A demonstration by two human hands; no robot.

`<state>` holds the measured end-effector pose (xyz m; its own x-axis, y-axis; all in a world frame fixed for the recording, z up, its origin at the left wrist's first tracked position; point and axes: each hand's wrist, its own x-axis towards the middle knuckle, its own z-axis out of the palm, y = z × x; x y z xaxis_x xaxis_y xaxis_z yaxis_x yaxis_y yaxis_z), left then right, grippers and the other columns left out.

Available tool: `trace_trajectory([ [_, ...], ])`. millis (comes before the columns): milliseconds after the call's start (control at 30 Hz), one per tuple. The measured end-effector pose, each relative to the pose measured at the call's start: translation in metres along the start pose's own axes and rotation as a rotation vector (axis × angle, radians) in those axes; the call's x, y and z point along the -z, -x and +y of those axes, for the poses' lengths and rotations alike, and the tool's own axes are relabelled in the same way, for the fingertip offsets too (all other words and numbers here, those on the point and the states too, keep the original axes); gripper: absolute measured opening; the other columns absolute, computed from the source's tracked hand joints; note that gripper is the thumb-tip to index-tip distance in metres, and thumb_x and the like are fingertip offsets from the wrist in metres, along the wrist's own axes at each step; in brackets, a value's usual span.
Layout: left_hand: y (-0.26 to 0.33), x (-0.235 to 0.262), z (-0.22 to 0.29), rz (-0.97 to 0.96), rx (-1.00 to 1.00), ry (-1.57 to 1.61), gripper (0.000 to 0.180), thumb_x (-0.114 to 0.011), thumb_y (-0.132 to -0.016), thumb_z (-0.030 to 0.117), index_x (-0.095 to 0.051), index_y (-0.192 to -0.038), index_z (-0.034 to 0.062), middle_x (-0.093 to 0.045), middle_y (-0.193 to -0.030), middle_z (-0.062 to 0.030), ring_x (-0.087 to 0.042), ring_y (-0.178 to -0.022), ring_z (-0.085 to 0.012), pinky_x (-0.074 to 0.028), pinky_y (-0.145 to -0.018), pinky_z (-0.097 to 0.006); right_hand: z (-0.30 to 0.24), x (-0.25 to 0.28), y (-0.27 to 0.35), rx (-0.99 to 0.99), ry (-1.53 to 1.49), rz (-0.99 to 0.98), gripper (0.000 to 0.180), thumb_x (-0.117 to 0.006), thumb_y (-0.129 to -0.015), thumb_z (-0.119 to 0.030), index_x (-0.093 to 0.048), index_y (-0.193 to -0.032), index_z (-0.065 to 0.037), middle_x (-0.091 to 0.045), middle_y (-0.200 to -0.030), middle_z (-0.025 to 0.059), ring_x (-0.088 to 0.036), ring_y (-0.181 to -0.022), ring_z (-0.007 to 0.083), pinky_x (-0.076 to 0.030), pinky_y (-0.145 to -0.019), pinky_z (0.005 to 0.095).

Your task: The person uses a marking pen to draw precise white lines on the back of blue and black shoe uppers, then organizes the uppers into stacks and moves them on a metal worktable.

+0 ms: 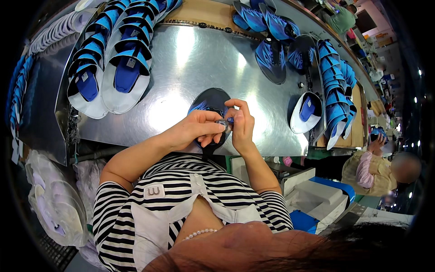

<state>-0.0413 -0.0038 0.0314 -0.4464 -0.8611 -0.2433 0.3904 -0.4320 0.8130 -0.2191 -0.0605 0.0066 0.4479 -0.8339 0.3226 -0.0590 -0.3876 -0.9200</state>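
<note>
Over the near edge of a metal table (181,72), my two hands meet in front of my body. My left hand (198,129) is closed, its thumb and fingers pinching a small grey rounded thing (222,123) whose kind I cannot make out. Right against it is my right hand (242,123), with curled fingers closed near a small blue bit; what they pinch is mostly hidden. Beneath both hands lies a black shoe upper (211,96) with blue streaks, partly covered by my fingers and reaching to the table's near edge.
Long overlapping rows of blue-and-white shoe uppers (129,86) stand at the left. Farther right are black-and-blue uppers (271,61), a single white-edged upper (306,113) and another stack (334,95). Plastic-wrapped white pieces (56,199) hang at the lower left. A co-worker (369,172) sits at the right.
</note>
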Motion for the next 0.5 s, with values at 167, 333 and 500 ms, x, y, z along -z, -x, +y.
trace_trajectory([
  [167, 0.0002, -0.0012, -0.0001, 0.001, -0.008, -0.011, 0.013, -0.060, -0.093, 0.017, -0.061, -0.095, 0.0040, -0.066, -0.076, -0.0048, -0.053, -0.051, -0.0047, -0.037, -0.049, -0.016, 0.0006, 0.0000, 0.0009, 0.005, -0.011, 0.003, 0.044, -0.030, -0.105, -0.034, -0.053, -0.112, 0.003, -0.051, -0.060, -0.0001, -0.038, -0.051, 0.0045, -0.028, -0.048, 0.0219],
  [333, 0.0021, 0.0009, -0.0019, 0.048, -0.006, -0.044, 0.014, -0.060, -0.094, 0.017, -0.061, -0.096, 0.0038, -0.065, -0.077, -0.0046, -0.053, -0.052, -0.0047, -0.037, -0.049, -0.016, 0.0009, 0.0016, 0.0027, -0.033, -0.066, 0.013, 0.046, -0.030, -0.105, -0.036, -0.052, -0.112, 0.004, -0.050, -0.059, 0.0002, -0.038, -0.051, 0.0046, -0.028, -0.048, 0.0217],
  [500, 0.0028, 0.0012, -0.0048, 0.085, -0.038, -0.021, 0.013, -0.059, -0.094, 0.017, -0.060, -0.096, 0.0037, -0.065, -0.078, -0.0043, -0.053, -0.053, -0.0049, -0.037, -0.050, -0.016, 0.0016, -0.0015, 0.0036, -0.025, -0.068, -0.001, 0.046, -0.029, -0.105, -0.035, -0.053, -0.111, 0.004, -0.048, -0.059, -0.0004, -0.038, -0.052, 0.0046, -0.028, -0.049, 0.0217],
])
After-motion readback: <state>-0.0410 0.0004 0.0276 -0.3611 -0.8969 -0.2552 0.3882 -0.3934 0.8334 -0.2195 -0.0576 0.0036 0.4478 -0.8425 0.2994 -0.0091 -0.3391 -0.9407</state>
